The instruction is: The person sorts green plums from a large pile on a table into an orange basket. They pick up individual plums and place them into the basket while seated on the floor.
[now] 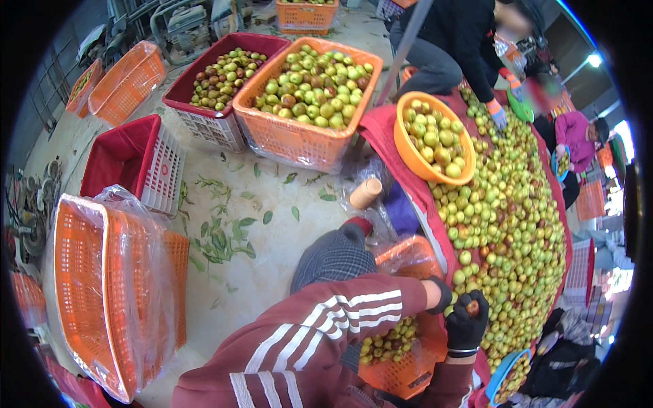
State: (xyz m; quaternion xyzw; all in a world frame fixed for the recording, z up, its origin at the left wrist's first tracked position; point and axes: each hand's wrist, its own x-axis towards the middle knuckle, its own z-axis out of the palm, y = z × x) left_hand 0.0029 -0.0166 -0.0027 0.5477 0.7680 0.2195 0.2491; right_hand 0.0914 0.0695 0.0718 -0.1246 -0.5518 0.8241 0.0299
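My right hand [465, 326], in a black glove with a bracelet at the wrist, is closed around a reddish-brown jujube [473, 307]. Just beside it is my left hand [437, 296], also black-gloved; its fingers are turned away and mostly hidden, so its grip is unclear. Both hands are at the near edge of a sorting table covered in red cloth [444, 224]. Green and brown jujubes [510, 245] are heaped across that cloth. Below my forearms stands an orange plastic crate [395, 375] with jujubes in it, partly covered by my sleeve.
A yellow-orange basin [472, 163] of jujubes sits on the table, a blue basin [492, 390] at its near end. Filled orange [301, 145] and maroon-lined [176, 92] crates stand on the floor, beside plastic-draped orange crates [81, 285]. Co-workers' gloved hands [496, 113] reach over the fruit.
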